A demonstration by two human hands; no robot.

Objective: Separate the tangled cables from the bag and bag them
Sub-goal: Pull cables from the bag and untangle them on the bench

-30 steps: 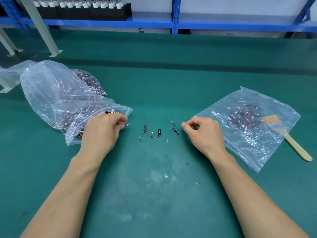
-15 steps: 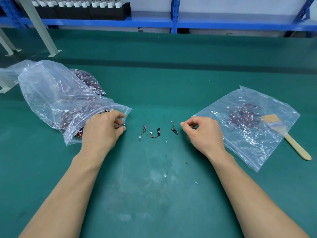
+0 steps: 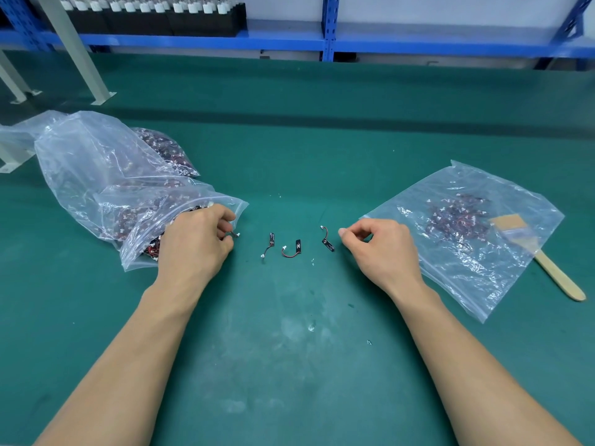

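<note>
A clear plastic bag point(image 3: 106, 175) full of tangled red-black cables lies at the left, its mouth toward the middle. My left hand point(image 3: 196, 239) sits at that mouth and pinches a small cable point(image 3: 236, 234) with a white plug. Three separated cables lie in a row on the green mat: one point(image 3: 269, 243), another point(image 3: 292, 249), and a third point(image 3: 327, 241). My right hand point(image 3: 376, 249) rests just right of the third cable, fingers curled, thumb and forefinger together; I see nothing in it. A second clear bag point(image 3: 502, 252) holding several cables lies at the right.
A wooden-handled brush point(image 3: 547, 265) lies partly on the right bag's edge. Grey metal legs point(image 3: 77, 53) stand at the back left. A blue shelf point(image 3: 289, 40) with black trays runs along the far edge. Small white flecks dot the mat near me.
My left hand has drawn a small cable slightly out of the left bag's mouth. The right hand and the three loose cables have stayed put.
</note>
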